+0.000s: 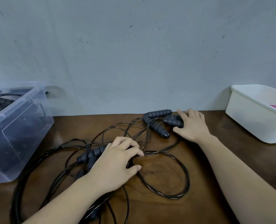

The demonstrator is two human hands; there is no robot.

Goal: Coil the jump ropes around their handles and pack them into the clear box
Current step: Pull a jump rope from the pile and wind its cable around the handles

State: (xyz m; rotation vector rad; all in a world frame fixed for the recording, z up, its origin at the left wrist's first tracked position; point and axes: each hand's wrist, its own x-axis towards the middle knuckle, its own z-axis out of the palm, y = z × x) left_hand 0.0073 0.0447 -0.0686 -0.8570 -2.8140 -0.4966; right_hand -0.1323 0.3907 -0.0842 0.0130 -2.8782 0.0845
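Packing looks partly done: the box (25, 120), off to the outer side of the left hand (116, 160), already holds dark ropes and handles, though their number cannot be made out through the plastic.

Much is left. Loose ropes (174, 172) sprawl in overlapping loops under and around the left hand, none of them wound. The hand lies on the tangle with its fingers bent down over a strand, and its palm covers one end of a grey pair (92, 155) of handles. Whether it truly grips the strand cannot be told.

The right hand (192, 125) is flat and spread, fingers straight, with its fingertips on the near end of a cluster of handles (158, 113) lying just beyond it. The thumb sits beside that end and holds nothing.

Sorting one rope from the knot seems to be the step in hand. Winding and boxing each would follow.

A white bin (255, 120) stands well off to the outer side of the right hand.
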